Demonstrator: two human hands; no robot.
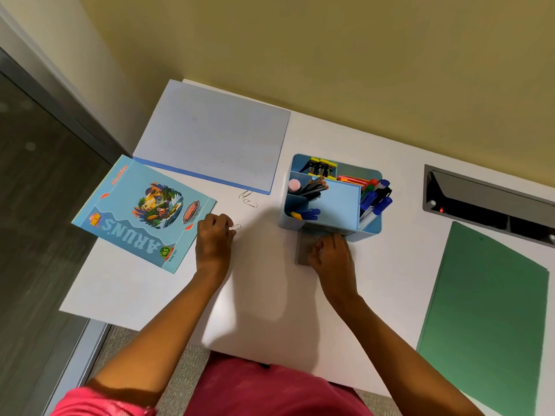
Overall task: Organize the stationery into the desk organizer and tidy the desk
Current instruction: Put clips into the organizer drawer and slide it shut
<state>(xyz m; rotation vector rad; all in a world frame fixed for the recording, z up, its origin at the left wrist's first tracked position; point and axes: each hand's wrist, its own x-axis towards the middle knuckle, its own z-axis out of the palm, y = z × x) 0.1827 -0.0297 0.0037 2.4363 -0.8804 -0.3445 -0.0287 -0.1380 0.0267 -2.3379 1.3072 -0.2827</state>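
Observation:
The light blue desk organizer (342,202) stands mid-desk, holding pencils, a pink eraser, blue and coloured markers and black-yellow binder clips. Its small grey drawer (303,247) sticks out at the front, and my right hand (330,256) lies on it with curled fingers; what it holds cannot be seen. My left hand (214,238) is left of the organizer and pinches a clear paper clip (235,227) at its fingertips. Two more paper clips (248,199) lie on the white desk (264,295) between the hands and the notebooks.
A blue "ARUNS" notebook (144,214) lies at the desk's left edge, overhanging it. A pale lavender notebook (216,136) lies behind it. A green folder (486,319) lies at the right. A dark cable tray opening (486,202) is set in the desk behind the folder.

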